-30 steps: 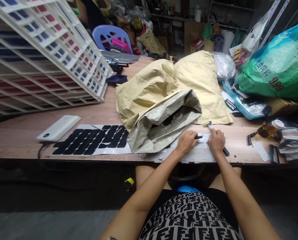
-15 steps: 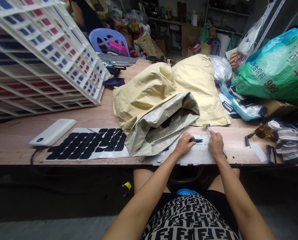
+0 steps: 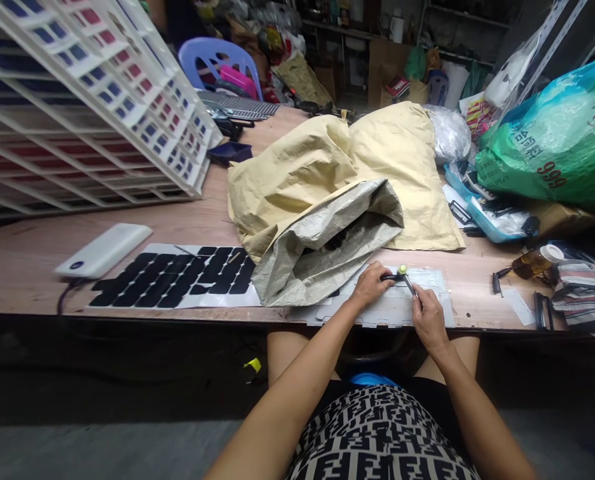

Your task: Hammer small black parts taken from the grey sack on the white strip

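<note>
My left hand (image 3: 372, 284) is closed on a small black part (image 3: 389, 277), holding it over a pale board (image 3: 383, 311) at the front edge of the table. Gripped in my right hand (image 3: 430, 317) is a small hammer (image 3: 410, 287) with a thin handle and a yellow-green end. That end is at the tip of the black part; whether they touch I cannot tell. Just beyond my left hand lies a yellow sack (image 3: 297, 167), its grey-lined mouth open toward me with dark contents inside.
A white sheet with black rounded pieces (image 3: 162, 279) and a white power bank-like box (image 3: 103, 251) lie left. A large white plastic basket (image 3: 177, 157) leans behind them. On the right are a green plastic bag (image 3: 552, 147), a blue tray (image 3: 497, 230), a brown bottle (image 3: 530, 263) and striped cloth (image 3: 584, 290).
My right hand has moved left and slightly down, and the hammer's yellow-green end has come over to the black part's tip. My left hand stays nearly in place.
</note>
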`<state>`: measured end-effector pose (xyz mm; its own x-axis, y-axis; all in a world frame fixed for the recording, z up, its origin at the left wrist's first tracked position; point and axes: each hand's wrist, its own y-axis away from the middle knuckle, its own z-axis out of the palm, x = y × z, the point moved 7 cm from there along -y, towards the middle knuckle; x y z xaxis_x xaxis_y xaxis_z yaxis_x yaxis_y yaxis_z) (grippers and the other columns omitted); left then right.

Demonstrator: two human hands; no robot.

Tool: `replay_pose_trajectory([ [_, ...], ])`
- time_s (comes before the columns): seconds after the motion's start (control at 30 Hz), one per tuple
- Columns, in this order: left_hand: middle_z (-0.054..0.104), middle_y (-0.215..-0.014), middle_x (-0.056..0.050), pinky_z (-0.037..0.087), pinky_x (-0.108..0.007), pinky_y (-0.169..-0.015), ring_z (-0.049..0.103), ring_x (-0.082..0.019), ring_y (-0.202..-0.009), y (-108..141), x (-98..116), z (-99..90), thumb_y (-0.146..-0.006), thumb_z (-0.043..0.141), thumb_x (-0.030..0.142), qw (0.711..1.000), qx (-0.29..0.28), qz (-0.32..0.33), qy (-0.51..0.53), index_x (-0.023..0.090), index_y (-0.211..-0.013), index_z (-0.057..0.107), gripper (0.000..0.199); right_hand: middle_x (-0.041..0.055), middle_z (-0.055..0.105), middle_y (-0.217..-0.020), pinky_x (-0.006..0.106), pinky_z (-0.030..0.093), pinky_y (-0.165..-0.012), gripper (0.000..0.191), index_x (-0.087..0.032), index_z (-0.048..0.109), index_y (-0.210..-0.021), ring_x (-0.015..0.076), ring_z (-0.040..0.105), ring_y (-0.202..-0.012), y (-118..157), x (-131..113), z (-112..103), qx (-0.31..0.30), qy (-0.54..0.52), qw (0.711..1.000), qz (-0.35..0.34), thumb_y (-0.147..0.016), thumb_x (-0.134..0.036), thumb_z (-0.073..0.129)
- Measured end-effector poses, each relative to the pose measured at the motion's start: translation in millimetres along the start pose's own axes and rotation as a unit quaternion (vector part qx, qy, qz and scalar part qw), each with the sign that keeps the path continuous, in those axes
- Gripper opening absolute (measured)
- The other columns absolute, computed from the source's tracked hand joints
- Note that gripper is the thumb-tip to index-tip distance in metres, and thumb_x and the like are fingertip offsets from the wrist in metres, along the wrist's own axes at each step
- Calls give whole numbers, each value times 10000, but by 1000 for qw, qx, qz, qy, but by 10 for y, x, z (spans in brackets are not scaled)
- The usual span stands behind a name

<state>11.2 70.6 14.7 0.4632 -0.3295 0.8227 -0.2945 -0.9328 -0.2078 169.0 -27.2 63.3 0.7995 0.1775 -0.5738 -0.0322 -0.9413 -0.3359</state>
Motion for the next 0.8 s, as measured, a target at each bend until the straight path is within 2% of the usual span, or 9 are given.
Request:
replay_pose_trajectory([
  [0.23,566,-826,-2,431,-274,-748,548,-153,-806,-16,-10,-12,-774,759,172,1000,11,7,8,168,-842,678,106,103,662,-1029,352,512,-910,367,-170,640,-1255,209,634,-983,-23,-225,29,-8,-27,999,-34,-961,-193,422],
  [0.33,556,-808,0,424,-268,-715,536,-148,-778,-32,-18,-15,-764,763,174,1000,12,3,-3,162,-804,665,107,101,666,-1001,352,518,-885,360,-158,655,-1224,210,641,-948,-33,-197,107,-32,-28,999,-28,-944,-182,430],
  [0.47,582,-841,-8,440,-272,-738,552,-150,-798,-42,-35,-16,-746,779,184,1000,16,-5,3,162,-871,688,156,97,673,-1013,344,506,-888,348,-166,666,-1205,209,629,-955,-278,13,96,-8,-1,1000,-18,-935,-191,448],
  [0.57,590,-848,-9,449,-276,-750,555,-150,-796,-28,-49,-3,-751,768,184,1000,15,-8,2,169,-871,691,143,120,659,-1023,342,478,-887,380,-137,661,-1227,226,597,-970,-614,266,73,22,86,996,15,-919,-156,440],
  [0.67,594,-851,-10,452,-280,-748,556,-152,-797,-34,-64,9,-766,746,187,1000,11,-10,-4,174,-872,687,123,121,631,-992,328,439,-836,399,-145,665,-1240,227,559,-931,-883,514,129,19,203,976,70,-922,-123,425],
  [0.8,608,-879,-13,462,-286,-780,565,-156,-820,-62,-20,-34,-828,681,232,1000,13,-1,6,180,-895,668,85,116,593,-1055,331,368,-793,374,-206,636,-1270,241,508,-969,-973,611,215,35,305,948,89,-964,-184,422],
])
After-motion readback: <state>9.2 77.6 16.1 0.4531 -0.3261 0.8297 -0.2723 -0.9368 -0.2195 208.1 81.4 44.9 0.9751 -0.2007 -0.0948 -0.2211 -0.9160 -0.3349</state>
